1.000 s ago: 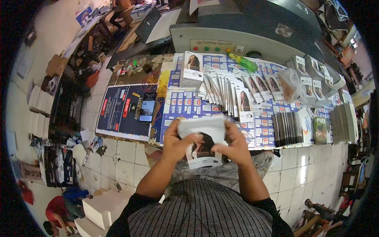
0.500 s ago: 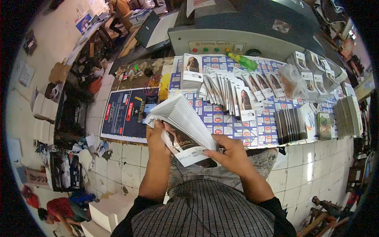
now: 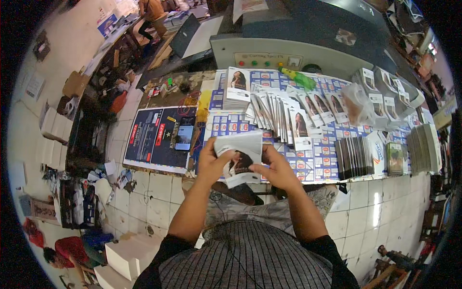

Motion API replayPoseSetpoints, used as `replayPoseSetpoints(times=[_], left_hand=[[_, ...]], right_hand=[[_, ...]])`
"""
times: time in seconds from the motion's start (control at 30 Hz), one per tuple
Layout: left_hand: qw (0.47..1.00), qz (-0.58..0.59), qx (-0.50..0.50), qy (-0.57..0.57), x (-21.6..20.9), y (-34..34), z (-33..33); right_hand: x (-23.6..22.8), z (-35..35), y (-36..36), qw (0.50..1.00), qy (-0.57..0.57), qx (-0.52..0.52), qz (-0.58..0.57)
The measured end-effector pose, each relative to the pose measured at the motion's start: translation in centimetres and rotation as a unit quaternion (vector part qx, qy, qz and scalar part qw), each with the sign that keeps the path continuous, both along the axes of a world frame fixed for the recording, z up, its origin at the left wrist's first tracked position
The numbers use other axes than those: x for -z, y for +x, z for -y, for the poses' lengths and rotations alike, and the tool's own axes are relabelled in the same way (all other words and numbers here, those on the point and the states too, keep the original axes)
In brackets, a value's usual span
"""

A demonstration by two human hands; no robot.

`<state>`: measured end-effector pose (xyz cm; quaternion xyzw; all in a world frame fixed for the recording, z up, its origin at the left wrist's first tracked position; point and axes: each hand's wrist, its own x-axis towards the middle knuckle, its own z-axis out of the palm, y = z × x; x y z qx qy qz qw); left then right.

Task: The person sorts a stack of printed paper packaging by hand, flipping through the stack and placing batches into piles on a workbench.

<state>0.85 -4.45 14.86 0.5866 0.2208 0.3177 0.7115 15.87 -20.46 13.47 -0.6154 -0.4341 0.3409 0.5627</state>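
Note:
A stack of printed cards (image 3: pixel 244 143), white with a portrait of a dark-haired person on a dark panel, is held between my two hands just over the table's front edge. My left hand (image 3: pixel 211 164) grips its left side, thumb across the printed face. On the right side my right hand (image 3: pixel 279 169) has closed, its thumb pressed against the front near the lower edge. The fingers behind the stack are hidden. Beyond it, a row of similar cards (image 3: pixel 276 113) lies fanned over the table, beside a taller neat pile (image 3: pixel 237 89).
A phone (image 3: pixel 185 135) rests on a dark printed sheet at the left. A green bottle (image 3: pixel 301 78), a clear plastic bag (image 3: pixel 357 103) and a row of upright cards (image 3: pixel 355 155) occupy the right side. A large grey machine (image 3: pixel 255 46) stands behind the table.
The stack, previously tilted and fanned at its edges, is now more upright and squared. Both hands have shifted, the left moving right and the right up, gripping its opposite sides.

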Motion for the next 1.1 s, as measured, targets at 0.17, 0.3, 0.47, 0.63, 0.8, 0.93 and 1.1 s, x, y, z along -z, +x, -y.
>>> replayPoseSetpoints(times=[0.17,0.3,0.47,0.63,0.8,0.93,1.1], left_hand=[[0.993,-0.043,0.098,0.049,6.1,0.5,-1.0],[0.981,-0.095,0.141,0.095,8.5,0.0,-0.3],[0.982,-0.043,0.182,0.006,11.4,-0.9,0.7],[0.975,-0.117,0.185,-0.035,12.1,-0.9,1.0],[0.985,-0.115,0.127,0.003,13.8,-0.4,1.3],[0.989,-0.143,0.025,0.033,11.9,0.9,1.2],[0.984,-0.040,-0.006,-0.171,9.9,0.3,1.1]], right_hand=[[7.4,-1.5,0.3,0.998,0.024,0.054,0.015],[9.6,-0.8,-0.1,0.996,-0.062,0.039,0.042],[9.3,-0.8,-1.3,0.998,-0.046,0.040,0.008],[10.0,-0.8,-1.6,0.996,-0.045,0.027,-0.070],[11.8,-0.6,-1.3,0.997,-0.003,0.072,0.028],[8.3,-1.4,-0.8,0.986,-0.072,0.145,0.041],[-0.3,-2.5,-3.9,0.963,-0.062,0.187,0.186]])
